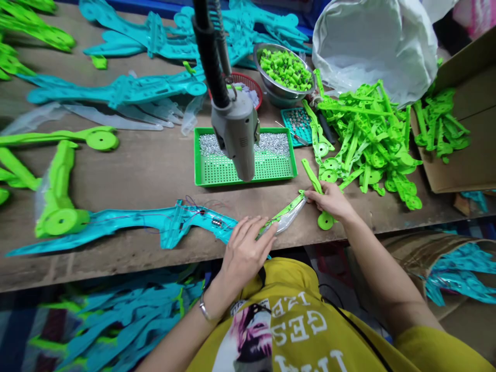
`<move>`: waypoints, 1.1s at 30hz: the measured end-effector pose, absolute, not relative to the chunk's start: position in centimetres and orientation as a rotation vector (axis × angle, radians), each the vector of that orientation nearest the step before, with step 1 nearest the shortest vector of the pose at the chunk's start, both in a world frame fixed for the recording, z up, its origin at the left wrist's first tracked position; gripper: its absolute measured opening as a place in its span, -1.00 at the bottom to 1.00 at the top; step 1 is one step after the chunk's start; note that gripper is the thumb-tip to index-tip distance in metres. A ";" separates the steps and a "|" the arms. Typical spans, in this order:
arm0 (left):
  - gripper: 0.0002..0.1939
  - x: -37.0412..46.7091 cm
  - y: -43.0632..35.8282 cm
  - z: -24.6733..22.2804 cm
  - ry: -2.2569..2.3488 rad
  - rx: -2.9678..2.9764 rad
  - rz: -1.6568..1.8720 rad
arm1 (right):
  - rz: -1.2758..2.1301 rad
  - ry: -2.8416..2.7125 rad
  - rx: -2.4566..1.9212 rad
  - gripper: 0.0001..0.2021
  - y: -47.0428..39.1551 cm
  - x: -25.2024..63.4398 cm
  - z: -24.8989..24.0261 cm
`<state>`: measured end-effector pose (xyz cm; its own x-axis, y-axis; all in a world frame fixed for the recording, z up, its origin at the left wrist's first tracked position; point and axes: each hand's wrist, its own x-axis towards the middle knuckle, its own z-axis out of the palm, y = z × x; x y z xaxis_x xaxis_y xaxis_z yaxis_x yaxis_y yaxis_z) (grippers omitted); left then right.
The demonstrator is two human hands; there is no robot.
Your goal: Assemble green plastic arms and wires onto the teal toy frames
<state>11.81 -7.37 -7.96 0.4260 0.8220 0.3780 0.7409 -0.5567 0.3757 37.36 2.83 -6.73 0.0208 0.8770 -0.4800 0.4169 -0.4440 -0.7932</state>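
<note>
My left hand lies with its fingers stretched over the right end of a long blue plastic half-shell, which has thin wires and small metal parts inside. Its fingertips touch a slim green strip with a clear plastic blade-shaped piece along its lower side. At the far tip of that strip, my right hand is closed, thumb and fingers pinching. Another green plastic arm with a round disc end passes under my right hand; whether the hand grips it too I cannot tell.
A screwdriver machine hangs over a green tray of screws. Behind are a metal bowl of green pieces and a teal tray. Green arms are heaped at right beside a cardboard box; blue shells lie at left.
</note>
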 end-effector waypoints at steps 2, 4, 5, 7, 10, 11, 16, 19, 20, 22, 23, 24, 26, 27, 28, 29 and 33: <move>-0.72 11.9 -7.4 -8.1 1.393 2.516 0.810 | 1.434 -1.257 -1.867 -0.75 2.8 37.2 -6.6; -0.73 11.9 -7.3 -8.2 1.390 2.513 0.822 | 1.453 -1.224 -1.867 -0.76 2.9 37.0 -6.5; -0.73 12.0 -7.3 -8.2 1.387 2.513 0.826 | 1.460 -1.221 -1.866 -0.77 2.9 36.9 -6.5; -0.74 12.1 -7.3 -8.3 1.380 2.516 0.838 | 1.476 -1.234 -1.857 -0.79 3.1 36.9 -6.6; -0.73 12.1 -7.3 -8.3 1.384 2.525 0.840 | 1.489 -1.259 -1.865 -0.81 3.4 36.9 -6.7; -0.72 12.1 -7.3 -8.3 1.387 2.529 0.834 | 1.495 -1.264 -1.877 -0.81 3.5 36.9 -6.8; -0.72 11.8 -7.4 -7.7 1.363 2.539 0.775 | 1.536 -1.301 -1.909 -0.83 3.0 37.1 -6.8; -0.72 11.7 -7.5 -7.6 1.353 2.535 0.763 | 1.525 -1.301 -1.876 -0.76 2.6 37.2 -6.7; -0.71 11.7 -7.6 -7.7 1.356 2.531 0.765 | 1.528 -1.299 -1.866 -0.74 2.6 37.2 -6.7; -0.69 11.7 -7.7 -7.7 1.366 2.523 0.767 | 1.537 -1.297 -1.860 -0.71 2.6 37.2 -6.7; -0.68 11.7 -7.7 -7.6 1.368 2.521 0.758 | 1.538 -1.301 -1.867 -0.71 2.7 37.2 -6.6; -0.68 11.7 -7.7 -7.6 1.369 2.518 0.742 | 1.535 -1.309 -1.878 -0.71 2.7 37.1 -6.6; -0.68 11.9 -7.8 -7.4 1.376 2.510 0.704 | 1.523 -1.324 -1.901 -0.72 2.9 37.1 -6.6; -0.67 12.0 -7.9 -7.4 1.378 2.507 0.693 | 1.515 -1.334 -1.910 -0.73 2.9 37.1 -6.6; -0.66 12.0 -7.9 -7.3 1.378 2.508 0.691 | 1.507 -1.345 -1.914 -0.74 2.9 37.0 -6.6; -0.67 12.1 -7.9 -7.3 1.375 2.514 0.696 | 1.500 -1.356 -1.915 -0.74 2.8 37.1 -6.6; -0.73 12.4 -8.0 -7.4 1.356 2.552 0.736 | 1.501 -1.389 -1.898 -0.74 2.7 37.2 -6.6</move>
<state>12.36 -7.97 -7.40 0.4680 0.8126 0.3475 0.7342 -0.5763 0.3588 37.17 2.68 -6.64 -0.0417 0.8420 -0.5379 0.4711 -0.4582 -0.7538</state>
